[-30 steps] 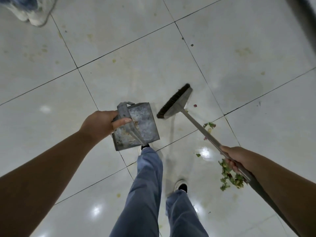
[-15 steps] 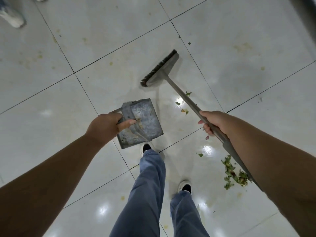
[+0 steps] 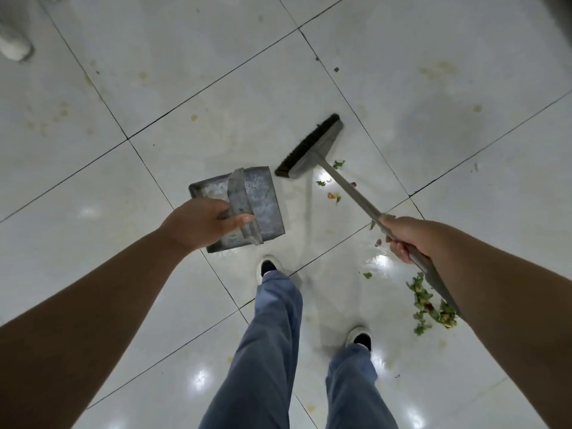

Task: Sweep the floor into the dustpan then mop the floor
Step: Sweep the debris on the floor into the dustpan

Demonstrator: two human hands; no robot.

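My left hand grips the handle of a grey metal dustpan, held above the white tiled floor in front of my feet. My right hand grips the grey handle of a broom. Its dark-bristled head sits just right of the dustpan's far corner. Small green scraps lie on the tile beside the broom handle. A bigger pile of green and brown litter lies at the right, partly behind my right forearm.
My two legs in blue trousers and white shoes stand at the bottom middle. Another person's white shoe shows at the top left. Yellowish stains spot the tiles. A dark edge runs along the top right corner.
The broom head has swung back toward me and to the right, coming down near the dustpan's corner. My right hand slid lower and right. The dustpan has turned slightly in my left hand.
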